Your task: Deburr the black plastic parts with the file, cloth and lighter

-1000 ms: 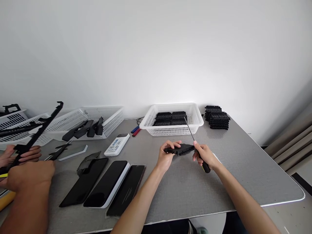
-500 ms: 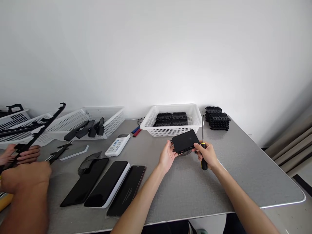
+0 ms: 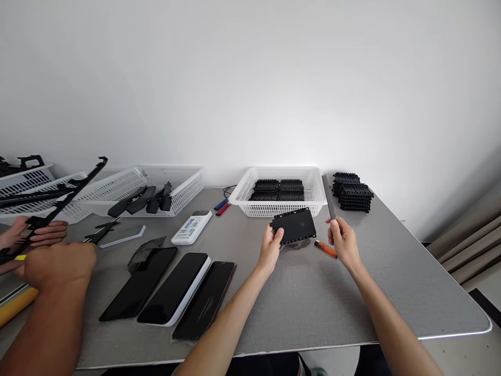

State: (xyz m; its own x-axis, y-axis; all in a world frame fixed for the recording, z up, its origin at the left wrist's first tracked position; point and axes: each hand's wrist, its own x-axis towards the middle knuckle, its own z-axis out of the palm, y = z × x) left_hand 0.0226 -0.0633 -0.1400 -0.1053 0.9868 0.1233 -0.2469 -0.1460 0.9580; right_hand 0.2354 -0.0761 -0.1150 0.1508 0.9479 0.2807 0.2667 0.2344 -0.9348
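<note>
My left hand (image 3: 271, 244) grips a flat black plastic part (image 3: 295, 226) by its left end, thumb on top. Small notched tabs run along the part's long edges. My right hand (image 3: 343, 240) is closed round the handle of a flat file (image 3: 329, 197). The file's grey blade points up and away, apart from the part; its handle is hidden in my hand. Between my hands, an orange stick-like object (image 3: 326, 249) with a dark end lies on the table. Something crumpled and see-through (image 3: 300, 244) lies beneath the part.
A white basket (image 3: 239, 202) with similar black parts stands behind my hands, stacked parts (image 3: 354, 196) to its right. Three phone-like slabs (image 3: 174, 287) and a white device (image 3: 191, 227) lie left. A co-worker's hands (image 3: 58, 266) hold a long black strip (image 3: 74, 196).
My right hand has come away from the part to the right and turned the file, showing its broad face. My left hand alone holds the part. The orange object has come into sight.
</note>
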